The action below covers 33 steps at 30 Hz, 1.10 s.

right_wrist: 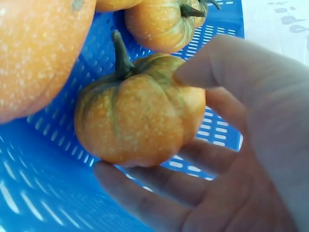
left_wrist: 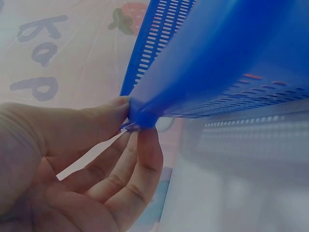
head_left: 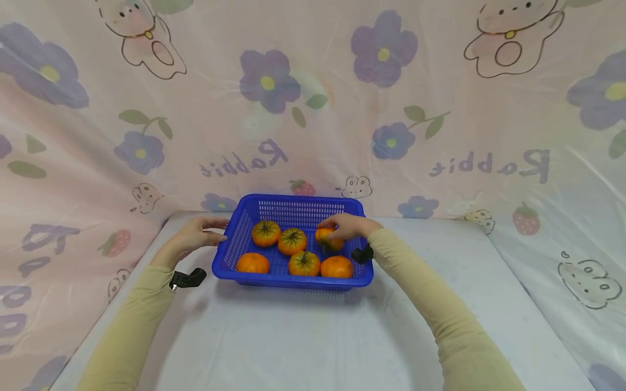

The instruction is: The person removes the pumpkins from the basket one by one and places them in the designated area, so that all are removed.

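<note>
- Sleeves (head_left: 440, 307) nearest. Your hands?
- Your left hand (head_left: 193, 239) pinches the blue perforated basket (head_left: 288, 280) by its left edge; your right hand (head_left: 348, 225) grips a ribbed pumpkin (right_wrist: 140, 118).
- Pumpkin's position?
- Inside, toward the far right corner; right hand nearer, basket's long axis side to side.

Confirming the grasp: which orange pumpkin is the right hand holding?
The round, ribbed orange-green pumpkin, rightmost in the far row of the blue plastic basket. The right hand grips only this one; the other five sit untouched.
</note>
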Tool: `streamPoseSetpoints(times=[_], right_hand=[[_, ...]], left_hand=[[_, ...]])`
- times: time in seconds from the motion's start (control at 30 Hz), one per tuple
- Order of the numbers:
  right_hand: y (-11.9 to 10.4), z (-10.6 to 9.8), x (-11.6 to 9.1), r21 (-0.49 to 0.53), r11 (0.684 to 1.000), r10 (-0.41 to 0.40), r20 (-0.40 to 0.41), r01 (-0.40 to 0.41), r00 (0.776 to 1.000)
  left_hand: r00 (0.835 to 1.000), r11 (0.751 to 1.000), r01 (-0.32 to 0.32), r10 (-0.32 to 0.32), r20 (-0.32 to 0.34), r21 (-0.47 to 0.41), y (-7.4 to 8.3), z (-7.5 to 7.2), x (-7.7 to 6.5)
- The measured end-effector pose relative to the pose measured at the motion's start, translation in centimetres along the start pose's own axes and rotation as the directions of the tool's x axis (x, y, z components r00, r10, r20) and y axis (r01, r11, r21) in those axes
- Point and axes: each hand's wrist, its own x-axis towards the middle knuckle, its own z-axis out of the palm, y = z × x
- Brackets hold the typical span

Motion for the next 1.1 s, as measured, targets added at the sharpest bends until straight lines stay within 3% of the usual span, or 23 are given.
streamPoseSetpoints(times=[0.27, 0.5, 0.7, 0.83, 0.93, 1.1], right_hand=[[-0.1, -0.2, -0.1, 0.045, 0.998, 0.035, 0.018, -0.036, 0.999], [0.4, 0.0, -0.1, 0.027, 1.0, 0.008, -0.003, -0.008, 1.0], [0.8, -0.3, -0.7, 0.119, 0.993, 0.012, -0.053, -0.006, 0.999], [0.7, -1.1, -1.5, 0.232, 0.972, -0.022, -0.074, 0.038, 0.997], [0.7, -1.8, -2.4, 0.345, 0.936, -0.043, -0.089, 0.071, 0.995], [1.3, -2.9, -3.7, 0.434, 0.894, -0.041, -0.17, 0.112, 0.985]], left_hand=[[1.0, 1.0, 0.01, -0.01, 0.001, 0.019, 0.2, 0.1, 0.2], [1.0, 1.0, 0.015, -0.015, -0.002, 0.023, 0.2, 0.3, 0.3], [1.0, 1.0, 0.009, -0.009, -0.002, 0.007, 0.1, 0.3, 0.2], [1.0, 1.0, 0.02, -0.019, 0.004, -0.023, -0.2, 0.3, 0.2], [0.999, 0.998, 0.038, -0.037, 0.011, -0.047, -0.4, 0.2, 0.1], [0.997, 0.994, 0.074, -0.073, 0.011, -0.074, -0.4, 0.2, -0.2]])
